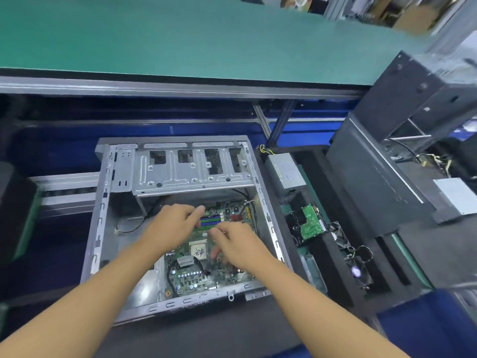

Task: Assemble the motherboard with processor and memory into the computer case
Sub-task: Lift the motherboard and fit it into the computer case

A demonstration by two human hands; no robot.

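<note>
Motherboard point(196, 277) lies flat on the floor of the open computer case point(103, 215), directly beneath both hands, its near edge just inside the case's near rim. The processor point(198, 250) sits in its socket just below and left of the right fingertips. The memory slots point(210, 220), blue and green, are immediately under the left fingertips. Left hand point(175, 226): fingers point(196, 213) nearly straight, reaching over the memory end and holding nothing; I cannot tell whether they touch the board. Right hand point(237, 244): fingers point(219, 231) bent downward and spread over the area right of the processor, nothing pinched that I can see; the view is blurred, so contact is uncertain. Judgement: the board is light and thin, stiff enough to lift but liable to flex if pressed mid-span, and fragile at the socket, slot latches and upright capacitors. Best held by bare edges or corners, with fingertips on plain laminate and clear of the processor top and the black cable point(169, 275) looped near the left wrist. Beyond the fingertips, the drive cage point(191, 169) spans the case's far end. Outside the case wall, right of the right fingers, a foam tray point(333, 254) holds a power supply point(285, 174), a hard drive point(309, 223) and a fan point(358, 272). The green counter point(180, 42) runs well beyond.
</note>
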